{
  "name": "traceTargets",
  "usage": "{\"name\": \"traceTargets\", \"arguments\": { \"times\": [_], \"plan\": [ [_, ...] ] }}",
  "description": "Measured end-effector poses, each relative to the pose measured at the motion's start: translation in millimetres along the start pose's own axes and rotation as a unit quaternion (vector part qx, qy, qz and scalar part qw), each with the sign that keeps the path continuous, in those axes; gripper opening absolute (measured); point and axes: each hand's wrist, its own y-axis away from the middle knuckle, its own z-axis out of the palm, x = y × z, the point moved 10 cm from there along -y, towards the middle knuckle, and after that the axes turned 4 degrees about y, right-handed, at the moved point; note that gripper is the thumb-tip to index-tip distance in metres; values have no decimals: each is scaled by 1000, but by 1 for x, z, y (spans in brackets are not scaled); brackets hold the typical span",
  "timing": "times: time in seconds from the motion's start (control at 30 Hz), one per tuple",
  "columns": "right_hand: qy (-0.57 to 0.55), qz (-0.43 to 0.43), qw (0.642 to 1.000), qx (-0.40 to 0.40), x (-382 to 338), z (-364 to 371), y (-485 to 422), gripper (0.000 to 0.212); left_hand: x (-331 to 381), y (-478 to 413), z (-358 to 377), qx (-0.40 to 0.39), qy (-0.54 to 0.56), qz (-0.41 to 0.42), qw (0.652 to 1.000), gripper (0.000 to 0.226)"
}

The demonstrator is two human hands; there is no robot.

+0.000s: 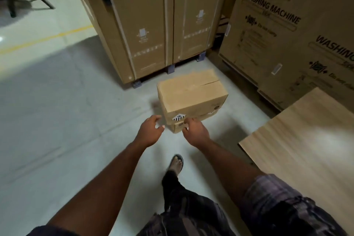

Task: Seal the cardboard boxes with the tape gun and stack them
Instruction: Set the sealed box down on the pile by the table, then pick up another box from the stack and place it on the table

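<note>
The left hand (pixel 151 130) hovers beside the cardboard box (pixel 191 94), fingers loosely spread and empty; the right hand (pixel 196 130) is at its near face, fingers relaxed, contact unclear. The box sits on the floor (pixel 67 111) before tall cartons (pixel 153 25).

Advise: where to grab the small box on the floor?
Both ends, palms low near the bottom edges: left hand on the left end, right hand on the right, coming from the labelled near face. The box lies flat and wide, and its top seam looks cracked open, so probably avoid the flaps.
</note>
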Motion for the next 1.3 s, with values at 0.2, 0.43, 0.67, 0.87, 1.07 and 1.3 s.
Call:
{"name": "traceTargets", "arguments": {
  "times": [0.2, 0.43, 0.67, 0.87, 1.07, 1.3],
  "plan": [
    [-42, 48, 998, 14, 15, -50, -110, 36, 63, -140, -16, -68, -78, 26, 994, 49],
    [-107, 162, 979, 56, 55, -99, -197, 41, 128, -275, -10, -130, -126, 83, 980, 44],
    [-157, 296, 939, 82, 88, -96, -259, 47, 158, -396, 37, -233, -168, 128, 949, 45],
    [-194, 416, 881, 118, 91, -89, -302, 50, 173, -485, 74, -330, -206, 177, 904, 45],
    [-196, 477, 849, 118, 100, -64, -334, 50, 157, -548, 107, -396, -266, 198, 856, 46],
    [-196, 543, 803, 146, 155, -5, -383, 52, 131, -625, 171, -413, -299, 243, 825, 46]
  ]
}}
